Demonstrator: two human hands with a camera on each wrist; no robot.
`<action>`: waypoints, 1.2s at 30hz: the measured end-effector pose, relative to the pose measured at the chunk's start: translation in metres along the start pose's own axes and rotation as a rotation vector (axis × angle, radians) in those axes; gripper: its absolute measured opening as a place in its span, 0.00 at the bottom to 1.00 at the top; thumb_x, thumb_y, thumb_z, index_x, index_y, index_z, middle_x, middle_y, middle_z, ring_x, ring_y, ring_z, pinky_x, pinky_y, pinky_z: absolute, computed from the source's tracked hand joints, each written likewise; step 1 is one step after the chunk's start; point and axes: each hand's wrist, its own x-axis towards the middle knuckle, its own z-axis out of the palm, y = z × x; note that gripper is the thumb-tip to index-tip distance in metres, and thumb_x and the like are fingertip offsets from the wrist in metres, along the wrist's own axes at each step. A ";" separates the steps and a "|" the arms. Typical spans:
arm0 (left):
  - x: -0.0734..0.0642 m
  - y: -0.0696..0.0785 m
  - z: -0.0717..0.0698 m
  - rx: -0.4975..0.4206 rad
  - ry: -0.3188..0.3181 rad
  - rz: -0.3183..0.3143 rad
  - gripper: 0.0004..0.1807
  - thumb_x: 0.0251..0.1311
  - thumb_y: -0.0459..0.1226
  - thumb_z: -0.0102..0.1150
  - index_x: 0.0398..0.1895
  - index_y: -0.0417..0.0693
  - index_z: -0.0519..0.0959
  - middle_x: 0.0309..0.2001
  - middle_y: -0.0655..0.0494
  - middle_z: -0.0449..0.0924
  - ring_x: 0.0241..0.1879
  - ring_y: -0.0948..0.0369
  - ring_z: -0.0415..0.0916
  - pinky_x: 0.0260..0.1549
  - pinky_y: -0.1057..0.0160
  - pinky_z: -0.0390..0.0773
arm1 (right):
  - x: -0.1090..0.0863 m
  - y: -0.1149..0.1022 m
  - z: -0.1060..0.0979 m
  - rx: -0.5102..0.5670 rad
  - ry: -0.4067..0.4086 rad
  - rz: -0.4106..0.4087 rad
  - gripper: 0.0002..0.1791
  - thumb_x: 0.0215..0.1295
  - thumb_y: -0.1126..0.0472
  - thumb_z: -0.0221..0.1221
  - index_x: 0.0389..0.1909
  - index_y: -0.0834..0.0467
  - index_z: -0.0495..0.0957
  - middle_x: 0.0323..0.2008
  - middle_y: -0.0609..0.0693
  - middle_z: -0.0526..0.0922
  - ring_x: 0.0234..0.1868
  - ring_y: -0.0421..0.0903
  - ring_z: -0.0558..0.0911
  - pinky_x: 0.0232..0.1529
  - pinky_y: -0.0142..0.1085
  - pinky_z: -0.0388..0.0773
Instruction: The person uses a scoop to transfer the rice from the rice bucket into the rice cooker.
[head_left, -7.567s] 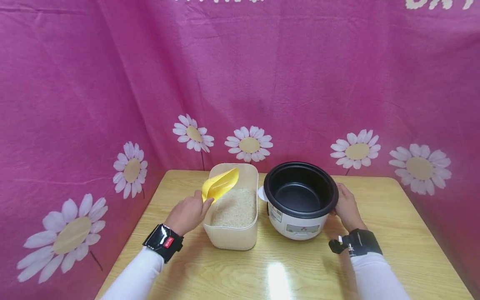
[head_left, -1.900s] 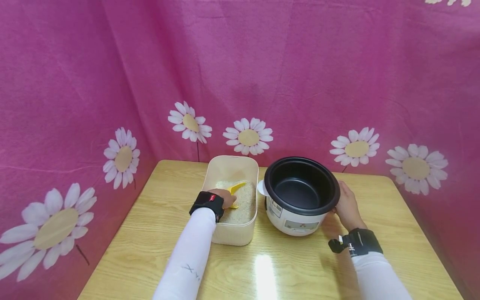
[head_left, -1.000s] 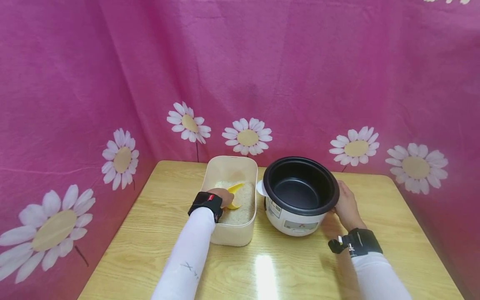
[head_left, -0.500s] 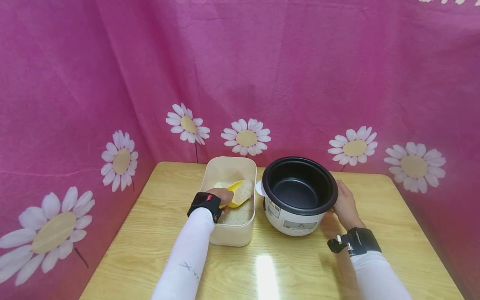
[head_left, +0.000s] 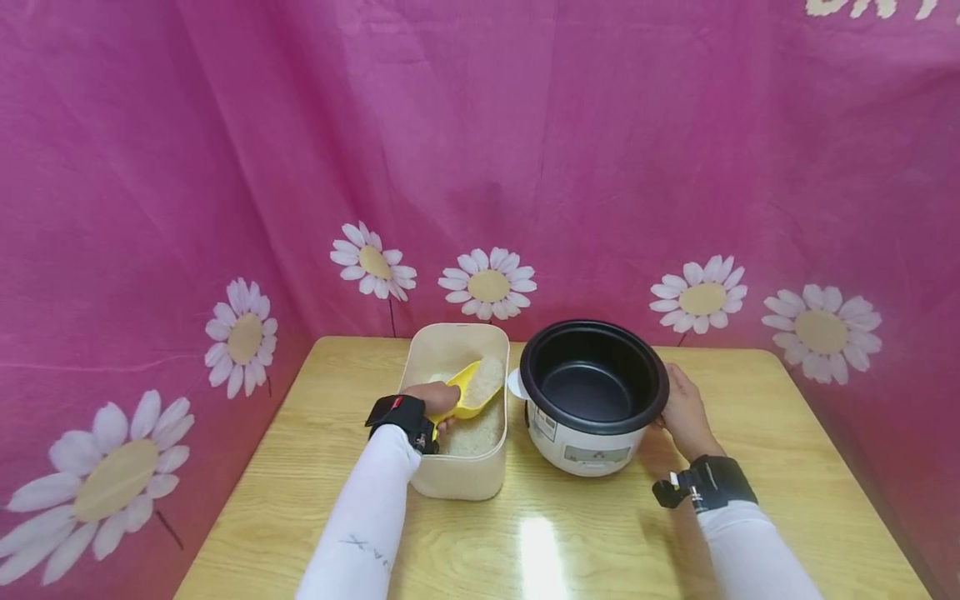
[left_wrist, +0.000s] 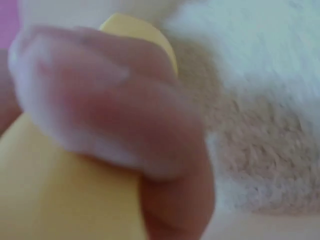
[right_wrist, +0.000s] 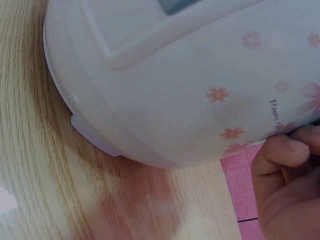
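My left hand (head_left: 431, 397) grips the handle of a yellow scoop (head_left: 463, 407). The scoop carries a heap of rice (head_left: 486, 379) and hangs within the cream bin (head_left: 459, 483), over the rice there. Close up in the left wrist view, curled fingers (left_wrist: 115, 115) wrap the scoop handle (left_wrist: 65, 195). Right of the bin stands a white rice cooker (head_left: 558, 442) with its top uncovered, its dark inner pot (head_left: 588, 392) bare inside. At the cooker's right side, my right hand (head_left: 686, 414) holds on with bent fingers; what they close round is partly hidden.
Both containers stand side by side on the wooden table (head_left: 600, 533), toward its back edge. A white tab (head_left: 517, 384) juts from the cooker toward the bin. Pink flowered cloth (head_left: 450, 150) closes off the back and sides.
Earlier the scoop was held above the bin without rice, then dug into the rice. Over the last second it has risen and now carries a heap. The right hand has stayed at the cooker.
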 end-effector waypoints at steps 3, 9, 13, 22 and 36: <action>-0.006 0.001 -0.004 -0.036 -0.059 0.005 0.14 0.73 0.41 0.36 0.46 0.39 0.67 0.20 0.59 0.69 0.14 0.68 0.64 0.18 0.72 0.70 | -0.001 0.000 0.001 -0.018 0.009 -0.011 0.15 0.82 0.43 0.44 0.47 0.50 0.72 0.18 0.37 0.69 0.15 0.37 0.66 0.18 0.33 0.66; -0.012 0.002 -0.006 -0.071 -0.075 0.000 0.16 0.75 0.42 0.36 0.49 0.37 0.67 0.21 0.59 0.68 0.16 0.68 0.63 0.19 0.73 0.70 | -0.001 0.000 0.002 -0.047 0.008 -0.016 0.16 0.82 0.42 0.43 0.45 0.49 0.71 0.17 0.37 0.69 0.15 0.37 0.67 0.18 0.34 0.68; -0.016 0.002 -0.005 -0.114 -0.088 -0.026 0.15 0.76 0.42 0.36 0.46 0.39 0.68 0.20 0.59 0.68 0.17 0.67 0.62 0.18 0.73 0.68 | -0.001 0.001 0.001 -0.059 0.006 -0.007 0.16 0.82 0.41 0.43 0.45 0.48 0.71 0.17 0.37 0.69 0.15 0.37 0.68 0.18 0.34 0.69; -0.021 0.006 -0.010 -0.039 -0.097 0.053 0.13 0.75 0.40 0.34 0.39 0.41 0.67 0.21 0.59 0.67 0.17 0.67 0.61 0.18 0.73 0.67 | -0.001 0.001 0.000 -0.063 0.001 -0.014 0.16 0.81 0.40 0.44 0.46 0.47 0.70 0.17 0.38 0.69 0.15 0.37 0.67 0.19 0.35 0.69; -0.035 0.005 -0.018 -0.091 -0.042 0.059 0.13 0.76 0.42 0.36 0.40 0.44 0.68 0.22 0.60 0.66 0.16 0.69 0.61 0.17 0.74 0.68 | 0.003 0.004 0.000 -0.078 -0.013 -0.002 0.14 0.82 0.41 0.43 0.46 0.45 0.70 0.17 0.38 0.69 0.15 0.37 0.68 0.19 0.34 0.70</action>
